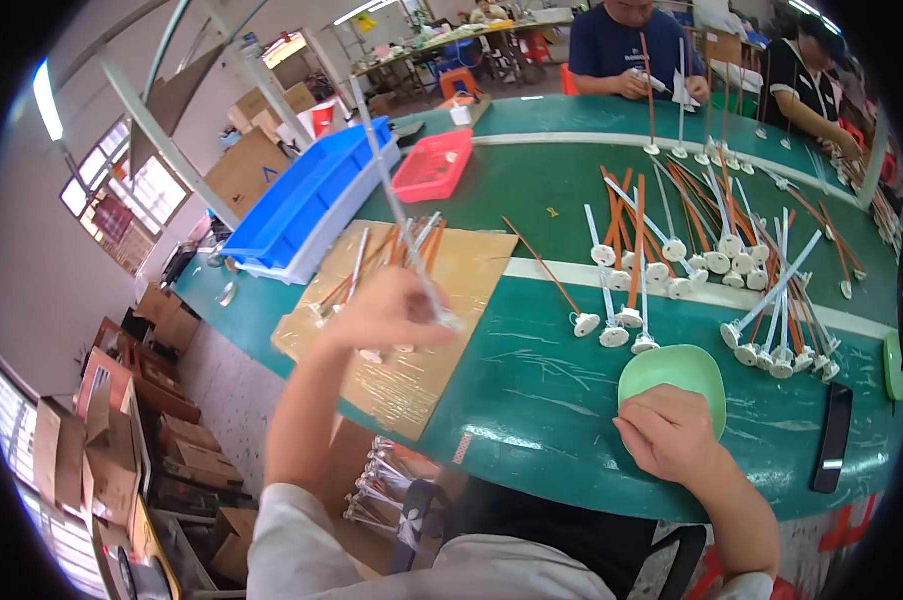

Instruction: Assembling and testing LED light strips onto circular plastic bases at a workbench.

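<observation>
Over the cardboard sheet (472,290), my left hand (387,312) is closed round a pale stick (382,165) with a white round base. The stick stands almost upright, leaning left at the top, and the hand is slightly blurred. Below the hand, several brown and pale sticks (364,262) with white bases lie on the cardboard. My right hand (669,432) is curled at the near rim of a light green dish (672,368), its fingers pressed together. Whatever those fingers may hold is hidden. Beyond the dish lie bunches of brown and white sticks (637,255) with white disc bases.
A blue tray (312,190) and a red basket (434,165) stand at the far left of the green table (532,400). A dark phone (834,438) lies at right. Two people (612,50) sit across the table. Several upright sticks (682,100) stand near them.
</observation>
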A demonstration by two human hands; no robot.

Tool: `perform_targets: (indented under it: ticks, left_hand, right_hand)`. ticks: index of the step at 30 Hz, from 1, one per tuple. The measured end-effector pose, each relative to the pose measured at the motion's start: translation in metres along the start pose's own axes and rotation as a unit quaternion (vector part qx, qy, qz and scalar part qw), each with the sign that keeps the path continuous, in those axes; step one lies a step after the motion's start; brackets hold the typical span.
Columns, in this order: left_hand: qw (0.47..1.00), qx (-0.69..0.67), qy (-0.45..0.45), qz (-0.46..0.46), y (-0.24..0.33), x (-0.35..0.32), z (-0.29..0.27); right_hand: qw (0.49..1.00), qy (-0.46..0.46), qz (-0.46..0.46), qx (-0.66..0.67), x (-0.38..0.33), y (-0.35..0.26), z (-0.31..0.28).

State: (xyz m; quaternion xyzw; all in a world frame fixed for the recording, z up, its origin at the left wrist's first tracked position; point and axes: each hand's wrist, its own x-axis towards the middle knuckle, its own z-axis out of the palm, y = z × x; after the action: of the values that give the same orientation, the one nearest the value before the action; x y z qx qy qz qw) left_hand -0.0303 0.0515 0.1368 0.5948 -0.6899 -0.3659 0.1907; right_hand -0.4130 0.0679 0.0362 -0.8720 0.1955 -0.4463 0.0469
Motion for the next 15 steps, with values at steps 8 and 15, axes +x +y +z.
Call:
perform_targets:
  ticks: [8,15]
  left_hand:
    - [0.841,0.443,0.075,-0.301,-0.128,-0.043,-0.129]
    - [0.832,0.39,0.03,-0.392,-0.167,-0.028,-0.132]
  right_hand:
    - [0.996,-0.065,-0.055,0.002,0.0,-0.011,0.002]
    - [0.995,-0.083,-0.052,-0.005,-0.003,-0.006,0.0]
